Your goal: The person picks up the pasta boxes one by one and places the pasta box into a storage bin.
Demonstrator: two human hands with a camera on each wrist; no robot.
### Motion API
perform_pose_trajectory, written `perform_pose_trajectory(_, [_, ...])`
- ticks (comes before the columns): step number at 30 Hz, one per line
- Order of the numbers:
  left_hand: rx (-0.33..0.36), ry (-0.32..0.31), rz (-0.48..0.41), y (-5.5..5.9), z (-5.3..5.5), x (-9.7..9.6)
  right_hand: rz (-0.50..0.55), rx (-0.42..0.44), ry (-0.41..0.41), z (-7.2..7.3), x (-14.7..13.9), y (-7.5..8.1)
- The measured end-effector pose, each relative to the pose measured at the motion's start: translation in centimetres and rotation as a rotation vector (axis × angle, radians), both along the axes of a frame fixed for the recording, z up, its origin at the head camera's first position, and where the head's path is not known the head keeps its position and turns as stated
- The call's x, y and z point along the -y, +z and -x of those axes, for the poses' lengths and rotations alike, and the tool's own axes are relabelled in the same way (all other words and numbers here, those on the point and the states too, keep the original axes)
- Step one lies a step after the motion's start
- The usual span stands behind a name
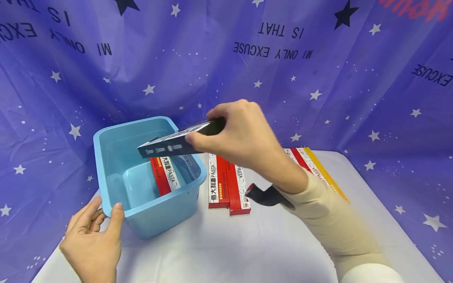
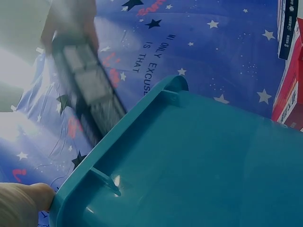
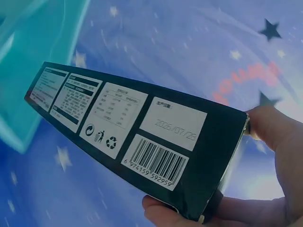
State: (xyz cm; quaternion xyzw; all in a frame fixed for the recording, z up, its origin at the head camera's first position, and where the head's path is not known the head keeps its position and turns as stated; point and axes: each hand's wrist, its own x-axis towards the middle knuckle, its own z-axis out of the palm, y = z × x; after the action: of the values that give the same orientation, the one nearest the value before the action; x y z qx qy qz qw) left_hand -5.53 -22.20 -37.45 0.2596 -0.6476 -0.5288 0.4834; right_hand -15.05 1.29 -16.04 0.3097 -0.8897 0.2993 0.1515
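Note:
My right hand point(image 1: 244, 135) grips one end of a long black box point(image 1: 170, 147), its far end tilted down over the blue plastic bin point(image 1: 161, 212). The right wrist view shows the white label panels and barcode on that black box point(image 3: 118, 127). Inside the bin leans a red and white pasta box point(image 1: 166, 177). My left hand point(image 1: 93, 239) holds the bin's near left corner, thumb at the rim; the left wrist view shows only part of this hand point(image 2: 23, 203) beside the bin wall point(image 2: 189, 165).
Right of the bin, red and white pasta boxes point(image 1: 230, 184) lie side by side on the white table point(image 1: 283, 251). Farther right, behind my right forearm, are another red and white box point(image 1: 299, 157) and a yellow-edged one point(image 1: 323, 171). A purple starry cloth point(image 1: 212, 70) hangs behind.

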Motion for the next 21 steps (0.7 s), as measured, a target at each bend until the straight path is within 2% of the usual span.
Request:
perform_pose_trajectory(2, [0.003, 0.002, 0.014, 0.0, 0.0, 0.0, -0.013, 0.043, 0.051, 0.4, 2.5, -0.9])
perform_pose_trajectory(5, [0.007, 0.006, 0.034, 0.0, -0.1, -0.1, -0.061, 0.103, 0.084, 1.0, 6.3, -2.6])
perform_pose_trajectory(10, [0.027, 0.009, 0.063, -0.2, -0.2, -0.2, -0.144, 0.075, 0.103, 1.7, 11.3, -6.3])
perform_pose_trajectory(14, [0.047, 0.001, 0.067, -0.3, -0.3, -0.3, -0.196, 0.082, 0.088, 2.0, 13.4, -8.9])
perform_pose_trajectory(16, [0.049, -0.002, 0.072, -0.2, -0.3, -0.2, -0.213, 0.107, 0.074, 2.0, 14.0, -9.9])
perform_pose_trajectory(18, [0.051, -0.002, 0.079, -0.1, -0.3, -0.1, -0.249, 0.089, 0.069, 2.1, 14.4, -10.6])
perform_pose_trajectory(21, [0.048, 0.001, 0.085, -0.1, -0.3, 0.1, -0.369, 0.06, 0.058, 2.0, 15.0, -11.8])
